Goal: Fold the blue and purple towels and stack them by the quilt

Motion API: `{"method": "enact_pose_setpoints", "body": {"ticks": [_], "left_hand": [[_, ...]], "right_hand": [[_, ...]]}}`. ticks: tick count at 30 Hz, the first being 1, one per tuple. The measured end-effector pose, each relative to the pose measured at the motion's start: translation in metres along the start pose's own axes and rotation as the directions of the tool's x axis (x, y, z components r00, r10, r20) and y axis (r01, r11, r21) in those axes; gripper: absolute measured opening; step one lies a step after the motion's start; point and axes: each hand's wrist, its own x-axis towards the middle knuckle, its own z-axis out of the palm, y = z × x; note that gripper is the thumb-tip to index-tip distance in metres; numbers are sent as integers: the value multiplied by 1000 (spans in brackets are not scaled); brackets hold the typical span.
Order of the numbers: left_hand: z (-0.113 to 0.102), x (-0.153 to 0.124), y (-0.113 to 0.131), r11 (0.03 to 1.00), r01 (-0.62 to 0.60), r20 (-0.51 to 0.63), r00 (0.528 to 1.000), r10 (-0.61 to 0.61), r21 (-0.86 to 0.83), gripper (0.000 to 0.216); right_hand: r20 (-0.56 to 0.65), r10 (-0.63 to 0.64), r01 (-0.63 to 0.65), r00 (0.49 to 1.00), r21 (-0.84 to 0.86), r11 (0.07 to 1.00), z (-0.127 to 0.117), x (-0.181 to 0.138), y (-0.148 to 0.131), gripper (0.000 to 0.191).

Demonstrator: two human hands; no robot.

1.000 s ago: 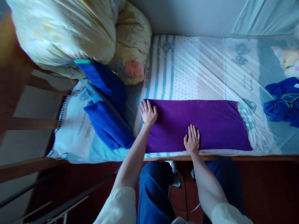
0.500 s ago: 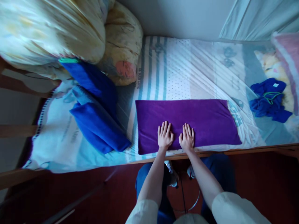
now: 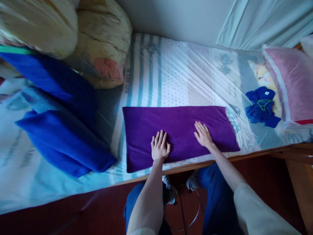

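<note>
A folded purple towel (image 3: 178,130) lies flat along the near side of the bed. My left hand (image 3: 160,147) rests palm down on its near middle, fingers stretched out. My right hand (image 3: 202,134) also lies flat on the towel, further right, fingers pointing up and left. Neither hand holds anything.
Folded blue towels (image 3: 63,140) sit at the left, below bulky pale bedding (image 3: 97,49). A crumpled blue cloth (image 3: 261,106) and a pink pillow (image 3: 290,85) lie at the right. The wooden bed edge (image 3: 256,153) runs in front of my legs. A wall is behind the bed.
My right hand has slid to the right across the purple towel and away from my left hand. The view has shifted toward the right of the bed.
</note>
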Motion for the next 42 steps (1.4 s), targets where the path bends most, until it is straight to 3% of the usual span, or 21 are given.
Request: {"method": "enact_pose_setpoints", "body": {"ticks": [2, 4, 6, 8, 10, 12, 16, 19, 21, 24, 28, 31, 34, 38, 42], "left_hand": [[0, 0, 0, 1000, -2, 0, 1000, 2, -6, 60], [-1, 0, 1, 1000, -1, -3, 1000, 1, -6, 60], [-2, 0, 2, 1000, 1, -7, 1000, -1, -3, 59], [-2, 1, 3, 1000, 0, -13, 1000, 0, 4, 58], [-3, 1, 3, 1000, -6, -20, 1000, 6, 12, 57], [-3, 1, 3, 1000, -13, -23, 1000, 14, 17, 57], [-2, 1, 2, 1000, -10, -21, 1000, 10, 5, 58], [-1, 0, 1, 1000, -6, -16, 1000, 6, -7, 60], [0, -1, 0, 1000, -10, -20, 1000, 10, -9, 61], [1, -2, -1, 1000, -14, -32, 999, 13, -15, 62], [2, -2, -1, 999, -13, -36, 999, 12, -30, 63], [2, -2, -1, 999, -14, -39, 999, 13, -43, 63], [2, -3, -2, 999, -16, -42, 999, 14, -48, 63], [2, -3, -2, 998, -5, -31, 1000, 3, -55, 64], [1, -3, -1, 999, 1, -25, 1000, -3, -47, 64]], "right_hand": [[-69, 175, -181, 982, -80, 980, -20, -11, 56, 59], [-135, 342, -359, 930, -133, 924, -36, -21, 102, 61], [-140, 438, -458, 888, -172, 872, -46, -27, 131, 62], [-131, 484, -501, 865, -207, 840, -50, -25, 137, 62], [-153, 490, -513, 858, -220, 830, -48, -17, 121, 62], [-181, 442, -473, 878, -194, 860, -40, -2, 84, 62], [-61, 131, -134, 989, -47, 990, -10, 39, -19, 60], [50, -110, 105, 993, 92, 990, 14, 69, -82, 61], [78, -179, 169, 981, 120, 978, 22, 83, -95, 61], [98, -171, 164, 980, 75, 984, 17, 88, -64, 61], [25, 113, -111, 993, -63, 992, -16, 72, 40, 62], [-92, 343, -353, 935, -139, 925, -41, 56, 117, 64], [-141, 457, -476, 878, -168, 863, -52, 50, 162, 65], [-138, 505, -523, 852, -203, 828, -53, 56, 169, 64], [-189, 424, -459, 886, -223, 860, -50, 52, 129, 65]]}}
